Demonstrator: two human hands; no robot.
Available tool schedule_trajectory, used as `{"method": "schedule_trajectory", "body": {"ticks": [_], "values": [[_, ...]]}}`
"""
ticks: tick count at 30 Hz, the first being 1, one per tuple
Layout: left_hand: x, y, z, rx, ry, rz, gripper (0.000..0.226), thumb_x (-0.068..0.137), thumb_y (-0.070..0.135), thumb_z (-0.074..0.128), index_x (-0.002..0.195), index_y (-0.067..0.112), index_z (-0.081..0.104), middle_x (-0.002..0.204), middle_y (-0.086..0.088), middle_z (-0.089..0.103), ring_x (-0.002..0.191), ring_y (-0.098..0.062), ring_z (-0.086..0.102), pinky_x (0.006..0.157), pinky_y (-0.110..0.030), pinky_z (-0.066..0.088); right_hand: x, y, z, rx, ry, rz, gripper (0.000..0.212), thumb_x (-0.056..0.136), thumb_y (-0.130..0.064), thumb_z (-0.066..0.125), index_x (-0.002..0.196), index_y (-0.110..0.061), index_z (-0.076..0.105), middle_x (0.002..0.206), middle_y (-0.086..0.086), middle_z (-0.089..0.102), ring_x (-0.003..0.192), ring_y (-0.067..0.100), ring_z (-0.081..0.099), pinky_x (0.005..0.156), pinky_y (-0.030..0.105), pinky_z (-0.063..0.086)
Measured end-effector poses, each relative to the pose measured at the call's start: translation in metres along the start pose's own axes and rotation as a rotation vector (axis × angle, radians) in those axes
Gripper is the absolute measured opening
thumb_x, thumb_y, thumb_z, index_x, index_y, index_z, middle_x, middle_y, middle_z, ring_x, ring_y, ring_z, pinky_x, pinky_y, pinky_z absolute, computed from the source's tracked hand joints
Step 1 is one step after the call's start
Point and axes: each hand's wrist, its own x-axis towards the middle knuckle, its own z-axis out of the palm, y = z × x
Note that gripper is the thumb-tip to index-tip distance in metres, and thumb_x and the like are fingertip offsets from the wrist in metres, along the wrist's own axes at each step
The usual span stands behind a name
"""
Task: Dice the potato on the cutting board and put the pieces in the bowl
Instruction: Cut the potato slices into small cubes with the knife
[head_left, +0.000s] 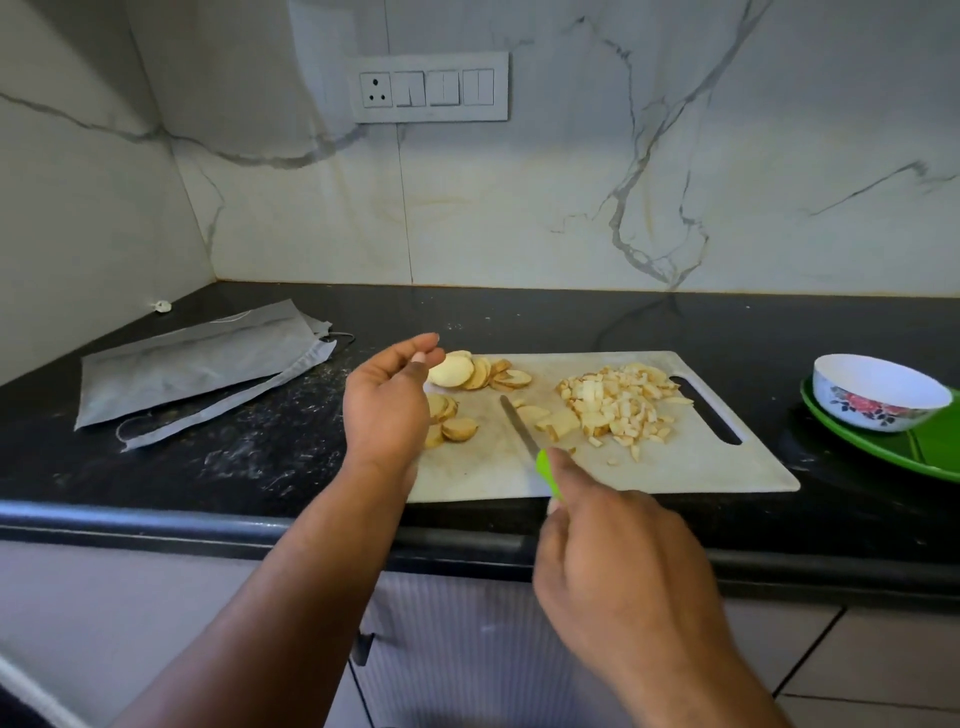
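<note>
Potato slices (470, 375) and diced pile (621, 402) on cutting board (727, 467), knife (524, 431) gripped in right hand (618, 566), left hand (389, 400) loosely curled, empty.

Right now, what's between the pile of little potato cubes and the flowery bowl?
Head view: only the cutting board's handle slot end, then bare black counter. Diced pile; bowl.

A black speckled table (519, 317) runs along a marbled wall. A pale cutting board (675, 467) lies flat near its front edge. Left of the board lie grey cloth bags (197, 364), partly overlapping, with a small white object (163, 306) near the corner behind them. At the right edge a green plate (883, 447) rests on the table, well apart from the bags.
</note>
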Motion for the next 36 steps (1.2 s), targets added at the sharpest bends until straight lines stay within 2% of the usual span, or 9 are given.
{"method": "schedule_trajectory", "body": {"ticks": [4, 10, 15, 20, 25, 28, 30, 34, 36], "values": [[-0.004, 0.003, 0.001, 0.006, 0.003, 0.021, 0.023, 0.104, 0.012, 0.06, 0.108, 0.027, 0.078, 0.098, 0.016, 0.079, 0.101, 0.004, 0.07, 0.102, -0.031, 0.054, 0.011, -0.006, 0.013, -0.023, -0.03, 0.021, 0.056, 0.098, -0.036, 0.041, 0.152, -0.031, 0.028, 0.076, -0.011, 0.06, 0.061, 0.005, 0.056, 0.053, 0.022, 0.048], [-0.003, 0.0, 0.002, 0.046, -0.053, 0.061, 0.019, 0.1, 0.016, 0.068, 0.11, 0.027, 0.078, 0.1, 0.018, 0.076, 0.082, 0.022, 0.063, 0.076, -0.014, 0.047, 0.015, 0.019, 0.005, -0.002, 0.061, 0.141, 0.054, 0.097, -0.037, 0.041, 0.151, -0.034, 0.034, 0.079, -0.012, 0.062, 0.066, 0.006, 0.057, 0.06, 0.023, 0.052], [0.0, -0.004, 0.002, 0.036, -0.047, 0.072, 0.018, 0.1, 0.016, 0.068, 0.111, 0.026, 0.078, 0.099, 0.019, 0.075, 0.082, 0.023, 0.063, 0.082, -0.018, 0.051, 0.005, 0.008, 0.008, -0.04, 0.052, 0.053, 0.054, 0.099, -0.041, 0.034, 0.153, -0.033, 0.026, 0.073, -0.01, 0.055, 0.059, 0.007, 0.05, 0.05, 0.016, 0.034], [-0.002, -0.005, 0.001, 0.058, -0.078, 0.096, 0.019, 0.1, 0.016, 0.067, 0.113, 0.027, 0.076, 0.089, 0.023, 0.075, 0.062, 0.018, 0.061, 0.058, -0.008, 0.053, 0.002, 0.018, -0.005, -0.009, 0.038, 0.094, 0.053, 0.1, -0.041, 0.035, 0.152, -0.037, 0.027, 0.068, -0.012, 0.055, 0.057, 0.004, 0.052, 0.047, 0.014, 0.033], [0.001, -0.003, 0.002, 0.09, -0.101, 0.077, 0.019, 0.099, 0.017, 0.068, 0.112, 0.029, 0.076, 0.091, 0.02, 0.076, 0.07, 0.009, 0.067, 0.066, -0.02, 0.059, 0.003, 0.025, -0.014, -0.055, 0.048, 0.133, 0.053, 0.099, -0.042, 0.035, 0.151, -0.04, 0.029, 0.071, -0.012, 0.058, 0.063, 0.005, 0.055, 0.053, 0.017, 0.044], [0.024, 0.009, 0.0, 0.123, -0.058, 0.139, 0.013, 0.098, 0.022, 0.071, 0.106, 0.03, 0.077, 0.096, 0.016, 0.076, 0.088, 0.007, 0.068, 0.076, -0.018, 0.052, 0.004, 0.018, -0.016, -0.07, 0.009, 0.099, 0.055, 0.099, -0.043, 0.032, 0.153, -0.04, 0.021, 0.076, -0.01, 0.059, 0.07, 0.007, 0.058, 0.064, 0.021, 0.049], [0.054, 0.02, -0.001, 0.184, -0.051, 0.206, 0.008, 0.098, 0.026, 0.072, 0.1, 0.032, 0.077, 0.091, 0.014, 0.077, 0.085, 0.005, 0.068, 0.077, -0.018, 0.05, 0.012, 0.01, -0.013, -0.075, -0.01, 0.05, 0.057, 0.099, -0.043, 0.031, 0.154, -0.039, 0.015, 0.074, -0.01, 0.056, 0.066, 0.007, 0.055, 0.061, 0.022, 0.048], [0.107, 0.025, 0.002, 0.378, -0.262, 0.177, 0.005, 0.096, 0.027, 0.075, 0.098, 0.026, 0.079, 0.091, 0.005, 0.078, 0.078, -0.004, 0.067, 0.077, -0.024, 0.051, 0.032, 0.016, -0.005, -0.14, -0.022, 0.039, 0.057, 0.098, -0.04, 0.034, 0.154, -0.037, 0.021, 0.077, -0.009, 0.053, 0.066, 0.01, 0.05, 0.059, 0.023, 0.04], [0.119, 0.015, 0.004, 0.433, -0.388, 0.192, 0.006, 0.095, 0.02, 0.075, 0.098, 0.024, 0.079, 0.095, 0.003, 0.079, 0.082, -0.001, 0.071, 0.076, -0.018, 0.051, 0.035, 0.025, -0.011, -0.139, -0.029, 0.073, 0.056, 0.097, -0.041, 0.035, 0.152, -0.042, 0.022, 0.073, -0.009, 0.051, 0.064, 0.008, 0.048, 0.061, 0.022, 0.039]]}}
